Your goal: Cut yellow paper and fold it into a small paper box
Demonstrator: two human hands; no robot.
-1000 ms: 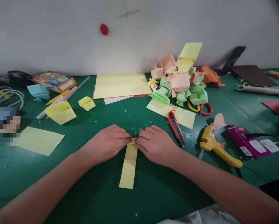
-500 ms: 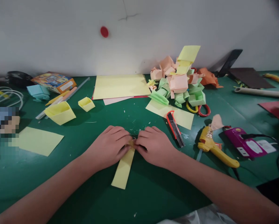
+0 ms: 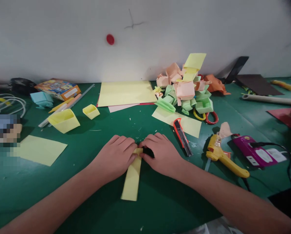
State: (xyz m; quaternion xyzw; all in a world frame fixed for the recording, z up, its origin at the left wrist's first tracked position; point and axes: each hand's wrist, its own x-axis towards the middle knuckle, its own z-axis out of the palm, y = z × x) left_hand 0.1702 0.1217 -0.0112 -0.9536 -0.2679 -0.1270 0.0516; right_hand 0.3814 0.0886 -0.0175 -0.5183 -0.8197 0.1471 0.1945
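A narrow yellow paper strip (image 3: 132, 180) runs toward me over the green table, its far end pinched between my hands. My left hand (image 3: 116, 157) is closed on the strip's left edge, thumb and fingers pressed together. On the right edge, my right hand (image 3: 160, 156) grips the same end between thumb and fingertips. A short fold shows at that end; the fingers partly hide it. Right of my right hand lies a red and black box cutter (image 3: 182, 137), partly over a yellow paper sheet (image 3: 194, 125).
Folded yellow paper boxes (image 3: 64, 121) and a yellow sheet (image 3: 44, 150) lie left. Behind are stacked yellow sheets (image 3: 126, 94) and a heap of folded pink and green paper (image 3: 185, 91). At right are a yellow glue gun (image 3: 223, 157), purple power adapter (image 3: 254, 151) and scissors (image 3: 211, 118).
The strip's near end has swung slightly to the right. Both hands stay closed on its far end, with the fold now more visible. The whole view has shifted slightly.
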